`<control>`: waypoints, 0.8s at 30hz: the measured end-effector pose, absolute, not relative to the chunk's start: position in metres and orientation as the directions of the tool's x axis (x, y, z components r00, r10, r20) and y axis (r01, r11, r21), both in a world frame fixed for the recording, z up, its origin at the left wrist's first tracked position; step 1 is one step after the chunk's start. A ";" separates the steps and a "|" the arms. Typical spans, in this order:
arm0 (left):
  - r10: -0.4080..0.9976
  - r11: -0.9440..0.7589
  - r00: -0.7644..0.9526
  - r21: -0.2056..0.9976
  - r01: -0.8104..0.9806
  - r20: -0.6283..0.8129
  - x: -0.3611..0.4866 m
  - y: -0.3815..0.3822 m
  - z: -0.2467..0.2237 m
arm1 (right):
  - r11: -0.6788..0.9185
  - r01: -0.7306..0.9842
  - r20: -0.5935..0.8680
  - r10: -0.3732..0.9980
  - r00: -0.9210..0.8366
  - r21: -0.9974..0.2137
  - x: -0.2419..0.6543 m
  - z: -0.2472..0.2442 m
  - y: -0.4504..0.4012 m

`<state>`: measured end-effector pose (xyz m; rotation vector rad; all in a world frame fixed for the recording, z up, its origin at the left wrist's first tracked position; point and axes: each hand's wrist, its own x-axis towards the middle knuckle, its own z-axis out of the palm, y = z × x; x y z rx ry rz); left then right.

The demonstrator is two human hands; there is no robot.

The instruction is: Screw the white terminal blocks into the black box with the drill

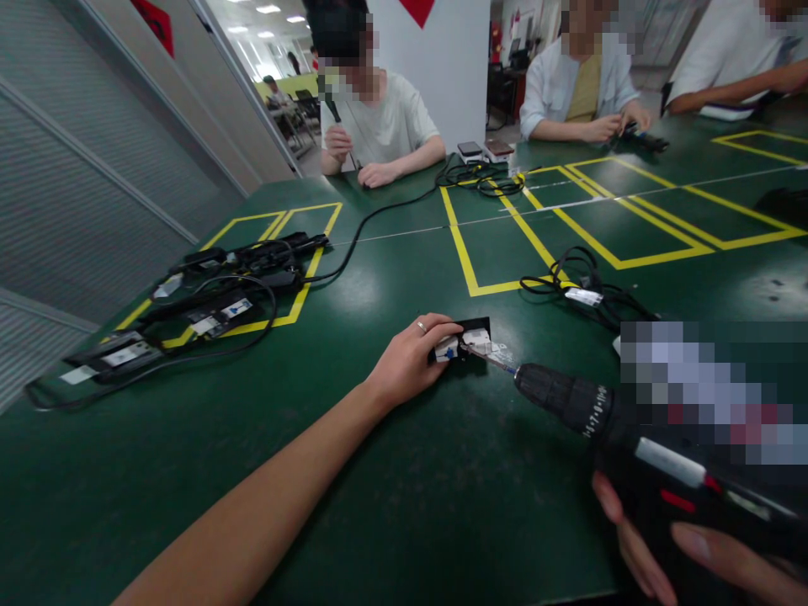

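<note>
My left hand [410, 358], with a ring on one finger, is closed on the left end of a small black rectangular part [483, 325] with white labels. It presses the part against the green tabletop [353, 471]. In the lower right, my right hand [725, 551] grips a black power drill [565, 397] by its handle; much of that hand is out of frame or behind the tool. The thin drill bit [498, 364] points left, its tip at the middle of the part. Whether the tip touches it, I cannot tell.
Black devices with cables [252, 278] lie at the left among yellow tape lines [470, 269]. A coiled black cable [577, 273] sits beyond the drill. Across the table, a person [395, 118] holds a tool upright, and another person [574, 93] handles a dark object. Two small boxes [498, 150] stand at the back.
</note>
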<state>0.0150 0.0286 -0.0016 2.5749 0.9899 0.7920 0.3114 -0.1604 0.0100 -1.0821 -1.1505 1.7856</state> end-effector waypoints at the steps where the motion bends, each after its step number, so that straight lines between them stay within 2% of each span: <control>1: 0.680 -0.731 0.617 0.429 0.531 0.396 0.015 0.029 -0.002 | -0.308 -0.142 -0.242 0.903 -0.356 -0.941 0.311 0.011 -0.160; 6: 0.673 -0.738 0.617 0.432 0.519 0.408 0.015 0.029 -0.003 | -0.240 -0.107 -0.190 0.919 -0.345 -0.965 0.310 0.013 -0.161; 11: 0.678 -0.733 0.621 0.423 0.533 0.394 0.015 0.029 -0.002 | -0.242 -0.119 -0.200 0.937 -0.286 -0.963 0.308 0.013 -0.160; 24: 0.688 -0.724 0.615 0.424 0.544 0.385 0.015 0.028 -0.003 | -0.270 -0.085 -0.232 0.921 -0.312 -0.959 0.310 0.010 -0.162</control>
